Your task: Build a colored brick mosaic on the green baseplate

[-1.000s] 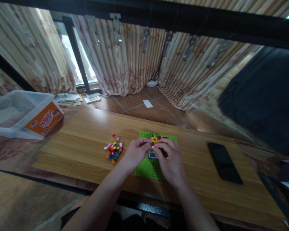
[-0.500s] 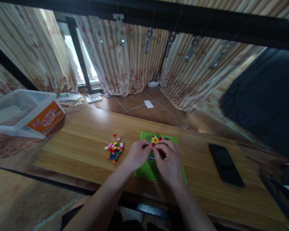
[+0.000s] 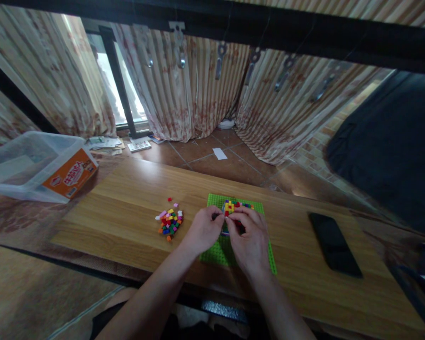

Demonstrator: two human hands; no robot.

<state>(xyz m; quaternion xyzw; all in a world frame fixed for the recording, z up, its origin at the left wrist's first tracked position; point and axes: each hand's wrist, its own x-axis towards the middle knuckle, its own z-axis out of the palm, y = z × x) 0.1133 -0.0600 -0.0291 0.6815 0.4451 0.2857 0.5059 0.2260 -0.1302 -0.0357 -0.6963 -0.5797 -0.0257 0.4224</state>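
A small structure of colourful toy building bricks (image 3: 229, 207), with yellow and red ones on top, stands on a green studded baseplate (image 3: 216, 255). My left hand (image 3: 206, 230) is at its left side, thumb and forefinger closed together; what lies between them is hidden. From the right, my right hand (image 3: 250, 238) pinches at the near side of the structure, at a tiny brick beside a red one. The fingers cover most of the structure's lower part. Left of my hands, a heap of loose bricks (image 3: 170, 222) in several colours lies on the wooden table (image 3: 120, 212).
A black phone (image 3: 335, 243) lies on the right of the table. At the far left stands a clear plastic bin (image 3: 31, 165) with an orange label. Papers (image 3: 104, 144) lie on the floor behind, before striped curtains (image 3: 205, 89). A dark covered shape (image 3: 389, 146) fills the right.
The view has shifted very slightly. Both hands keep to the same place at the brick structure, with hardly any finger movement visible.
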